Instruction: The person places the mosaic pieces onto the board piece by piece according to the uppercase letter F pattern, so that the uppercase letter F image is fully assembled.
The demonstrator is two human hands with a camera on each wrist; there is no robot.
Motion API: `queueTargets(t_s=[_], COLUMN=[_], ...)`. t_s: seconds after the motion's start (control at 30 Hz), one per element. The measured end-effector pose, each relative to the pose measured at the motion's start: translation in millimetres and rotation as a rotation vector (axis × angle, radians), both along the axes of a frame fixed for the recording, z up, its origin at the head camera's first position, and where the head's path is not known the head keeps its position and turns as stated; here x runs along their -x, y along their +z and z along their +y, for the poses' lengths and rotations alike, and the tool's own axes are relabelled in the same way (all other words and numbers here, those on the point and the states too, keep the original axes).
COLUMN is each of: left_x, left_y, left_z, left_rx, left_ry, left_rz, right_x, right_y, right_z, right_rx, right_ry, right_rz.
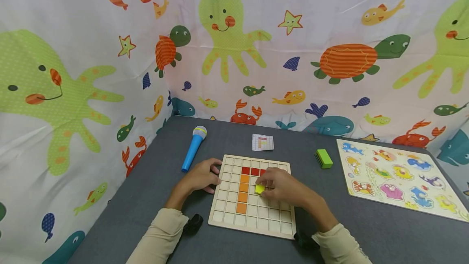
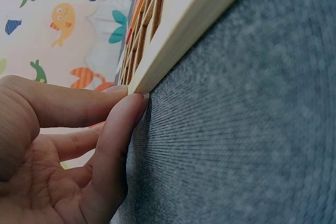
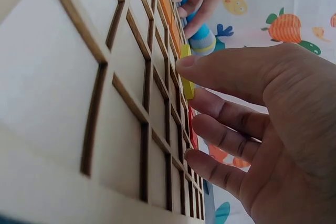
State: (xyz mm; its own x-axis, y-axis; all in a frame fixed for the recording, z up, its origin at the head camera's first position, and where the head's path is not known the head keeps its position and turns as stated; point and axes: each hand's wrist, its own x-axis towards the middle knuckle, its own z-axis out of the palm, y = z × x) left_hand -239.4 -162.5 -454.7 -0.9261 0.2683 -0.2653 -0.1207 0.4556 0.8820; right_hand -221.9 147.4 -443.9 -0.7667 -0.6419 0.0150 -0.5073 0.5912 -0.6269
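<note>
A wooden grid board (image 1: 227, 219) lies on the dark table. Red tiles (image 1: 255, 171) sit in a row near its far side, and orange tiles (image 1: 242, 197) run in a column toward the near side. My left hand (image 1: 200, 175) is at the board's left edge; in the left wrist view its thumb and index finger (image 2: 79, 106) pinch that edge. Between thumb and forefinger, my right hand (image 1: 282, 186) holds a yellow tile (image 1: 259, 189) over the cells right of the orange column. The right wrist view shows the yellow tile (image 3: 187, 85) tilted at the grid.
A blue toy microphone (image 1: 194, 148) lies left of the board. Beyond the board is a small card (image 1: 262, 142) with a printed coloured grid. To the right are a green block (image 1: 324, 159) and a sea-animal puzzle board (image 1: 366, 170). A printed curtain (image 1: 256, 52) hangs behind the table.
</note>
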Motion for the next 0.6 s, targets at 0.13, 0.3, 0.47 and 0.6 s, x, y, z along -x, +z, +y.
queueTargets(t_s=[0.13,0.3,0.47,0.6], left_x=[-0.3,-0.1,-0.8,-0.7], left_y=[0.1,-0.1,-0.4,0.0], left_z=[0.5,1.7,1.5,0.8], left_rx=[0.001,0.008,0.011,0.011], left_ry=[0.000,0.005,0.008,0.012], left_rz=[-0.005,0.001,0.004,-0.001], right_x=[1.1,1.0,1.1,0.9], right_y=[-0.5,0.7,-0.6,-0.7], right_z=[-4,-10,-14,-15], right_rx=[-0.001,-0.047,-0.055,-0.044], right_ry=[0.010,-0.008,-0.015,-0.020], right_rz=[0.018,0.012,0.004,0.004])
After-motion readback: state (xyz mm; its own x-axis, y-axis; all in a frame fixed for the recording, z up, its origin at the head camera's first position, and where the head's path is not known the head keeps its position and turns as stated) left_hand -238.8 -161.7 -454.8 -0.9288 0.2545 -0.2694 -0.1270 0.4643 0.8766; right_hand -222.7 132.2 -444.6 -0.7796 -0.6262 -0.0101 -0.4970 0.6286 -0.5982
